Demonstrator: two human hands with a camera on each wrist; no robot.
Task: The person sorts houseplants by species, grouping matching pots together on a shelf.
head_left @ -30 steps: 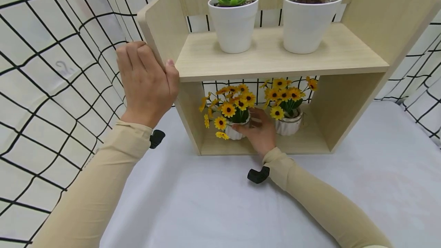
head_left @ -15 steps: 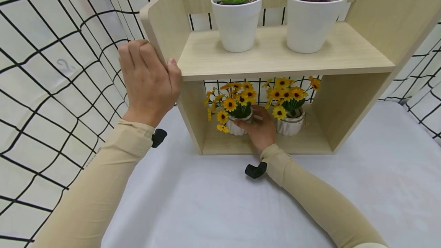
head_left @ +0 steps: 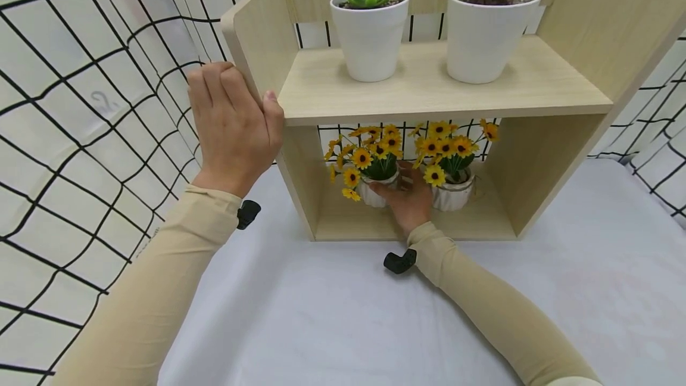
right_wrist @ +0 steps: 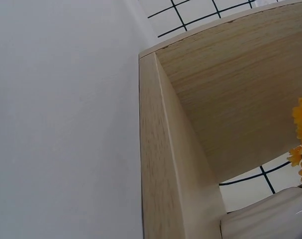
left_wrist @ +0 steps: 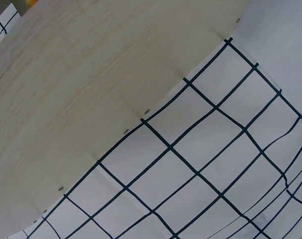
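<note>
My left hand [head_left: 234, 127] grips the left side panel of a two-tier wooden shelf [head_left: 445, 113], its thumb at the front edge. In the lower compartment my right hand [head_left: 412, 198] holds the left flowerpot [head_left: 375, 194], a small whitish pot with yellow flowers [head_left: 362, 158]. Thumb and fingers lie around the pot's right side. Close to that hand's right stands a similar flowerpot [head_left: 453, 195]. The right wrist view catches a whitish pot [right_wrist: 270, 214] and yellow petals at its edge, without the hand. Only the panel's outer side [left_wrist: 101, 84] fills the left wrist view.
Two white pots with green succulents, one left [head_left: 371, 40] and one right [head_left: 490, 40], stand on the upper tier. A black wire grid [head_left: 102, 112] rises close to the left arm and also runs behind the shelf. White cloth [head_left: 321, 314] covers the surface in front.
My right hand has shifted the left flowerpot slightly right and farther back on the lower tier. My left hand keeps its grip on the panel; the whole view has drifted a little.
</note>
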